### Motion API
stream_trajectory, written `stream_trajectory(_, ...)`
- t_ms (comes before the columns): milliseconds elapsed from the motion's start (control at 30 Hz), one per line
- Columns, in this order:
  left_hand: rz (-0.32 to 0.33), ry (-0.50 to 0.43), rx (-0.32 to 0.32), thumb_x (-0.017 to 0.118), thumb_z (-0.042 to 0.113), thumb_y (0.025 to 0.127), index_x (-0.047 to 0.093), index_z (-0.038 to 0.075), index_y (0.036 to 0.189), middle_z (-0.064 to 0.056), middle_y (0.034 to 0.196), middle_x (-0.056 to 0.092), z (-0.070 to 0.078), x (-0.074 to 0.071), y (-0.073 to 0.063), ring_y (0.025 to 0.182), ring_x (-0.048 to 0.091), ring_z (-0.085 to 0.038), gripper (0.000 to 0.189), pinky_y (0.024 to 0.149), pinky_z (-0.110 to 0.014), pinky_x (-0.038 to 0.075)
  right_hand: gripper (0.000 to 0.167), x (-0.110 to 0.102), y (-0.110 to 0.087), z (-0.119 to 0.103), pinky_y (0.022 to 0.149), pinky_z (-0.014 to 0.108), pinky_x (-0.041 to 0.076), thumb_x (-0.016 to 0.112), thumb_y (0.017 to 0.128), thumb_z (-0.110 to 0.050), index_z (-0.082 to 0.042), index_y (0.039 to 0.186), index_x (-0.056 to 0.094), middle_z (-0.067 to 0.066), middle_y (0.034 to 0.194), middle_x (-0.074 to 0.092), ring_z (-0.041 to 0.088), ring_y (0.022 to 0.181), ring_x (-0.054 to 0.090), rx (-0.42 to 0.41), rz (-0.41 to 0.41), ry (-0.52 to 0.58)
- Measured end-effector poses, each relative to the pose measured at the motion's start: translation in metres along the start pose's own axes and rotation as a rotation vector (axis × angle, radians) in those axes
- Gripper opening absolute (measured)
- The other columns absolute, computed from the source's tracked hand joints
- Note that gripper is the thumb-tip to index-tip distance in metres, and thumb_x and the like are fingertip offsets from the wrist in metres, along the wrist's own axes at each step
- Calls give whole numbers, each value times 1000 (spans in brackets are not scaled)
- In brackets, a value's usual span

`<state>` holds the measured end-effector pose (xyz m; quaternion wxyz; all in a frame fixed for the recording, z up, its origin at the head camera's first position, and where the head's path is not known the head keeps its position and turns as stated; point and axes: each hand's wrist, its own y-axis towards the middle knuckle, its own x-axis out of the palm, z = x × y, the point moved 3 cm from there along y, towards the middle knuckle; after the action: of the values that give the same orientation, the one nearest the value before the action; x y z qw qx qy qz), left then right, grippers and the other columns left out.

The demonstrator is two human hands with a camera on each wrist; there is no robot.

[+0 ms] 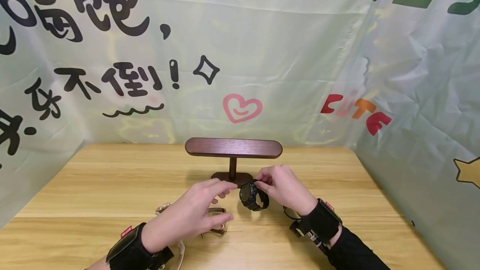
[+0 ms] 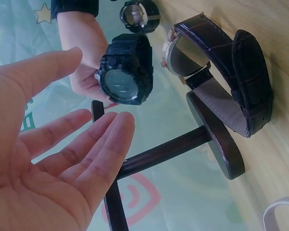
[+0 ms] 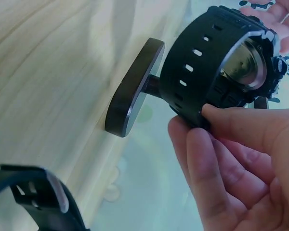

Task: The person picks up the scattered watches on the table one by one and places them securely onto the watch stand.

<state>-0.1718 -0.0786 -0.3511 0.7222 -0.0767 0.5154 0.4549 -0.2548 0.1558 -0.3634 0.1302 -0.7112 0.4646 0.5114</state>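
Observation:
A black digital wristwatch (image 1: 247, 194) is held up by its strap, pinched between thumb and fingers of my right hand (image 1: 286, 188). In the right wrist view the closed strap (image 3: 190, 62) forms a loop, its metal case back showing. My left hand (image 1: 196, 207) hovers to the left of the watch with fingers spread and nothing in them. Behind both hands stands a dark wooden T-shaped watch stand (image 1: 233, 148). Below the left hand a brown leather-strap watch (image 2: 221, 67) lies on the table, partly hidden in the head view.
Another black-strapped watch (image 2: 140, 17) lies under my right wrist. A pale strap (image 2: 282, 211) shows by the left forearm on the wooden table (image 1: 123, 178). Printed cloth (image 1: 292, 53) hangs behind the table and along its right side.

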Motion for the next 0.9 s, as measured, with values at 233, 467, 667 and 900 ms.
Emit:
stream_trajectory(233,26,12,-12,85,27,94,60,13,148,0,117,71,-1,-1,0,103,71,-13,61,83,-28,65,5,-1,0,-5,60,17,54,80,96,-8,-13,93,82,-7,78,77,-7,67,63,-14,24,49)
stream_trajectory(467,55,4,-16,87,26,93,58,14,150,-2,121,71,-1,-3,-1,102,73,-16,66,84,-28,65,4,-4,-1,-11,64,17,56,80,96,-10,-13,95,82,-7,80,78,-6,70,66,-21,48,75)
stream_trajectory(667,77,-19,-9,88,25,92,55,14,153,-4,124,70,-1,-4,0,104,74,-18,70,85,-24,65,5,-6,-2,-15,69,18,60,78,97,-8,-12,96,82,-6,84,80,-2,75,71,-43,81,98)
stream_trajectory(900,100,-63,-15,88,24,92,53,15,155,-8,137,68,-1,-5,1,116,73,-21,73,89,-24,65,7,-9,-3,-20,69,18,61,78,97,-7,-12,97,82,-2,92,82,3,79,75,-47,129,136)
